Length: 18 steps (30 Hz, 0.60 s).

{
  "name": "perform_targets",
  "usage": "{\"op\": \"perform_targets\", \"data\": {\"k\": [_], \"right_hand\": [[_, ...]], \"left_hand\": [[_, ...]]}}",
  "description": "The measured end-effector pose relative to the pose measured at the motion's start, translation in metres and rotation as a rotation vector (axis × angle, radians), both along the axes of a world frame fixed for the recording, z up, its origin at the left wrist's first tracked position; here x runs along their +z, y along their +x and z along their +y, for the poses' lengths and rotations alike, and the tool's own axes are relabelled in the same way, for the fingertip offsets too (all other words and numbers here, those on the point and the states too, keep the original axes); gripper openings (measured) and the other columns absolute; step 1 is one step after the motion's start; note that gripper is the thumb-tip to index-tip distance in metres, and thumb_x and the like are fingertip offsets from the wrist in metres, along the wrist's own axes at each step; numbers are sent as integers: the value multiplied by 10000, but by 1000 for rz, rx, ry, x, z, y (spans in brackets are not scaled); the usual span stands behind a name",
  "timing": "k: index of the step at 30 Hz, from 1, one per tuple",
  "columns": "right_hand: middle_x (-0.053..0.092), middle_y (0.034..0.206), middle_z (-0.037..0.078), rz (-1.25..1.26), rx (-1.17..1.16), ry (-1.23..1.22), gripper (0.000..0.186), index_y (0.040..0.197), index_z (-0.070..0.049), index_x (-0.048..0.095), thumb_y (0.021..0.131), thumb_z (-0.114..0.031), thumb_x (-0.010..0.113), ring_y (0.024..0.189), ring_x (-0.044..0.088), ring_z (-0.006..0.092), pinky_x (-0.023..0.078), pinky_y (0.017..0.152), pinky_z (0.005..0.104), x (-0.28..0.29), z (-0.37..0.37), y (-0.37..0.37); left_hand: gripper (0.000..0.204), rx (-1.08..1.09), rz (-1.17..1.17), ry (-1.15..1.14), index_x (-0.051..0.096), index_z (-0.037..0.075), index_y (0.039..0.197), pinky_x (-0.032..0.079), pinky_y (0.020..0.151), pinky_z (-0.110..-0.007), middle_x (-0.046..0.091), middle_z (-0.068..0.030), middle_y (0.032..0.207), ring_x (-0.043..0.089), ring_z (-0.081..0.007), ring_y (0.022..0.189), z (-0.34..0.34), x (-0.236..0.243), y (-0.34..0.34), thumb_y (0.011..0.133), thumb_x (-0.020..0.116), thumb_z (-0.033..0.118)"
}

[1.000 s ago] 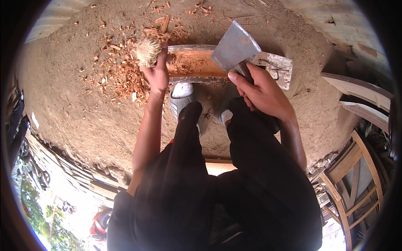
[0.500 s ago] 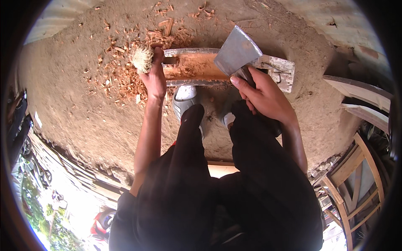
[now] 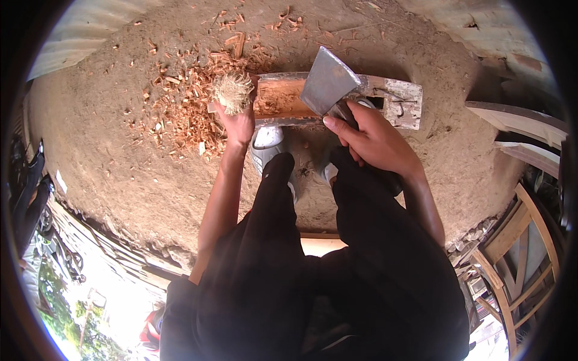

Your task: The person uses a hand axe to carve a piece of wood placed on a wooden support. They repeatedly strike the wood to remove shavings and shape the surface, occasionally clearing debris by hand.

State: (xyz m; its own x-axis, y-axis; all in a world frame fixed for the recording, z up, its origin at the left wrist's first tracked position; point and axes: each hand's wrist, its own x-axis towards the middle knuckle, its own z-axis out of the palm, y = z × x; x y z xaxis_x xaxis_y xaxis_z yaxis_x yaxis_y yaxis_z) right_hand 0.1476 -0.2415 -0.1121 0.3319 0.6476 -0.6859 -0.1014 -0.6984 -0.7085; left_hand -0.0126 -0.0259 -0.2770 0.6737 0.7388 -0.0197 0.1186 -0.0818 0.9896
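Observation:
My left hand (image 3: 240, 125) is closed around an upright piece with a pale, frayed, fibrous top (image 3: 233, 92); the rest of it is mostly hidden by my fingers. It stands over the left end of a long hollowed wooden piece (image 3: 277, 100), orange-brown inside with dark weathered edges. My right hand (image 3: 385, 142) grips the dark handle of a hatchet, its broad grey blade (image 3: 329, 79) held above the middle of the wooden piece. Much of the handle is hidden by the hand.
Orange wood chips (image 3: 195, 111) lie thick on the dirt floor around the left end. My shoe (image 3: 265, 150) is close to the wooden piece's near edge. Curved boards (image 3: 518, 120) and a wooden frame (image 3: 524, 259) stand at the right. Corrugated sheets (image 3: 90, 36) border the far side.
My left hand has moved right with the frayed piece. The hatchet has shifted slightly left and its blade has turned a little. The wooden piece stays in about the same place.

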Motion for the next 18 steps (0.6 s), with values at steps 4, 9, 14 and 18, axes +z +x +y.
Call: {"op": "perform_targets", "data": {"k": [4,9,14,18], "right_hand": [[536,725,20,2,-13,12,293,1051,-8,552,1079,-298,579,492,537,97,425,453,275,2,0,1],[559,710,36,8,-34,1,330,1033,-3,547,1073,-328,581,494,555,114,437,458,293,1,-3,3],[535,726,21,16,-47,-6,314,981,-23,521,1081,-316,573,494,533,98,426,455,280,3,-3,4],[536,728,21,21,-43,-9,317,968,-26,511,1082,-316,572,496,534,96,427,457,277,2,-3,3]], "left_hand": [[175,59,-48,-87,634,17,1069,473,844,-328,581,-57,952,558,-178,872,4,16,10,1039,535,158],[278,149,-253,-423,546,116,782,347,663,-315,438,10,673,382,-110,651,25,16,-1,1025,541,251],[421,85,-229,-555,448,137,669,339,637,-339,382,0,570,359,-141,575,18,9,-17,1044,498,324],[339,132,-310,-378,449,137,717,333,630,-341,395,1,609,337,-136,583,27,32,-1,1028,518,253]]}}
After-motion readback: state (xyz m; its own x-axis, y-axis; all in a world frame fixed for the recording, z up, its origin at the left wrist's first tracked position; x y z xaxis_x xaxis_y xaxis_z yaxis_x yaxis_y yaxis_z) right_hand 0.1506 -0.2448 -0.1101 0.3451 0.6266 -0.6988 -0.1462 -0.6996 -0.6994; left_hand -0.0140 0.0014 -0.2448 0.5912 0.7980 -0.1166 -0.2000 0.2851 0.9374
